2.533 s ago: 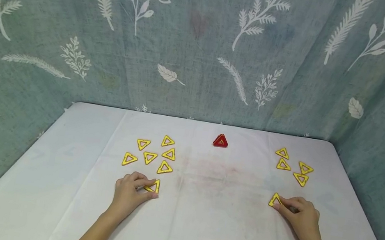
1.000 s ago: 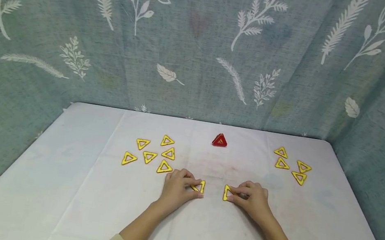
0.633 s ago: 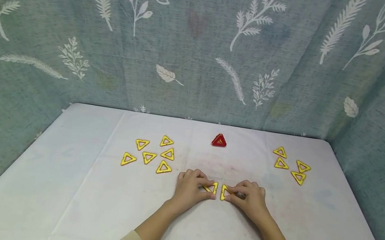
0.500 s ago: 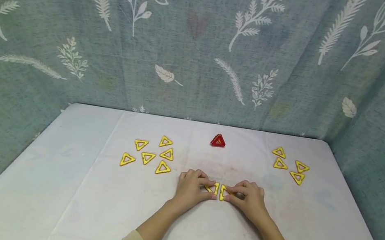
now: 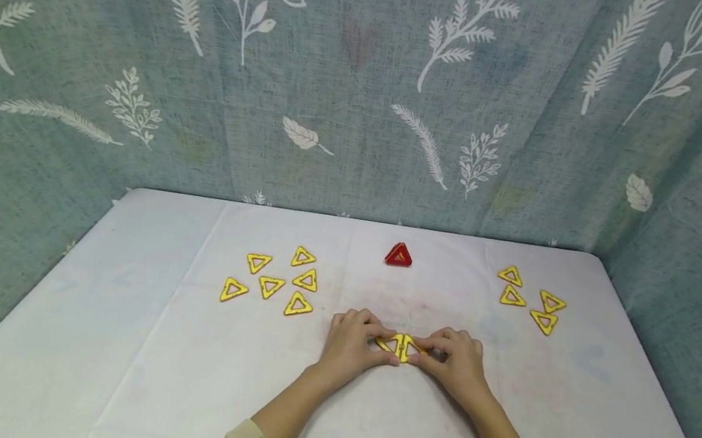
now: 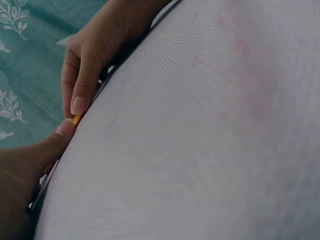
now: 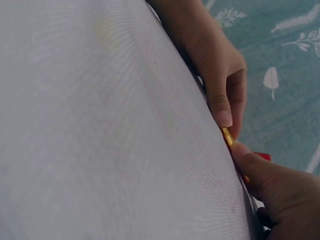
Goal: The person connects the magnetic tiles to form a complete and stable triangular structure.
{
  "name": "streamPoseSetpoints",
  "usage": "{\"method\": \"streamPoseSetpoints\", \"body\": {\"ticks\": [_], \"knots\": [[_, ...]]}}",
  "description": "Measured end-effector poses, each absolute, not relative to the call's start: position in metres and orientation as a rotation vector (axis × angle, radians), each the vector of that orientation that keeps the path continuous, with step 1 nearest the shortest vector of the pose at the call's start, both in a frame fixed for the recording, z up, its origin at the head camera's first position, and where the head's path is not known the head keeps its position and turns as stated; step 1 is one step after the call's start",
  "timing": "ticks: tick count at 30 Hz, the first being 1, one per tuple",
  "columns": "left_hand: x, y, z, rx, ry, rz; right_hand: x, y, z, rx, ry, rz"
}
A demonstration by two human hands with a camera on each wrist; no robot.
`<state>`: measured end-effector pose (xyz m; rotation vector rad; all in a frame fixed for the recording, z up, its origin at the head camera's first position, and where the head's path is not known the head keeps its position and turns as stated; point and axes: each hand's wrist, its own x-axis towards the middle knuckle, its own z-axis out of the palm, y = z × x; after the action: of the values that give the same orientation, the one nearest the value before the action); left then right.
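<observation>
In the head view my left hand [image 5: 354,344] pinches a hollow yellow triangle tile [image 5: 399,341] between thumb and fingers. My right hand [image 5: 457,362] pinches a second yellow triangle tile [image 5: 406,345] the same way. Both tiles lie flat on the white tabletop, straight edges side by side and seemingly touching. Fingers cover their outer corners. The left wrist view catches my left thumb [image 6: 62,130] by a sliver of yellow tile [image 6: 77,119]. In the right wrist view, the yellow edge [image 7: 228,136] shows between both hands' thumbs.
Several yellow triangle tiles [image 5: 299,305] lie loose at the left, and several more [image 5: 513,296] at the right. A red triangle piece [image 5: 398,256], perhaps a stack, sits near the back edge of the white-covered table [image 5: 164,373]. A leaf-patterned curtain [image 5: 369,100] stands behind.
Both hands have come inward from the sides to the middle with their yellow triangle tiles. The narrow gap between the tiles half a second ago has closed. The other pieces stay put.
</observation>
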<state>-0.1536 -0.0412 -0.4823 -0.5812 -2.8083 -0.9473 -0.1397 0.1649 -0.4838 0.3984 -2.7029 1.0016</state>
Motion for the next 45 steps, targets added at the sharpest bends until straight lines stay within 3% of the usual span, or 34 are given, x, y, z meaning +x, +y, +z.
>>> {"method": "streamPoseSetpoints", "body": {"ticks": [12,25,37,45], "knots": [[-0.142,-0.055,-0.485,-0.563,-2.777,-0.971,-0.136,0.169,-0.487,0.418,-2.668,1.021],[-0.116,-0.114,-0.487,-0.393,-2.712,-0.891,-0.138,0.165,-0.490,0.466,-2.598,1.057],[-0.126,-0.129,-0.483,0.014,-2.554,-1.254,-0.136,0.168,-0.487,0.437,-2.624,1.068],[-0.151,-0.135,-0.487,0.107,-2.625,-1.075,-0.137,0.168,-0.488,0.431,-2.625,1.057]]}}
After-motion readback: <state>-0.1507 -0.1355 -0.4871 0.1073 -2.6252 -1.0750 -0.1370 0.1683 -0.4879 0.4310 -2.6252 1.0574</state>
